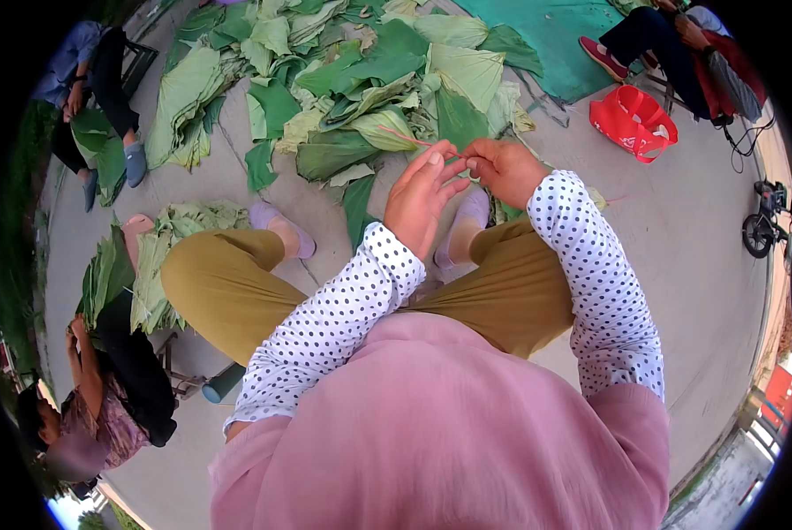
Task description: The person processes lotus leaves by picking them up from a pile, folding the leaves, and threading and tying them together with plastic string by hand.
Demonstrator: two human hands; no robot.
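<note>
Here, the person is sitting with knees apart in mustard trousers [228, 291], polka-dot sleeves [343, 309] reaching forward; the left hand [424, 199] is lifting with fingers loosely spread, thumb and forefinger pinching a thin pink string [407, 138]; the right hand [505, 170] is curling closed around the string's other end, though what else it may be gripping I cannot tell. Just past the hands, a broad heap of loose lotus leaves [361, 79] is lying on the concrete, seemingly still waiting to be dealt with; a smaller, tidier stack of folded leaves [162, 247] is resting beside the left knee, so some work looks finished, much remaining. Further off, a red bag [633, 122] is sitting near another seated person [670, 40]; two more people are working at the left.
</note>
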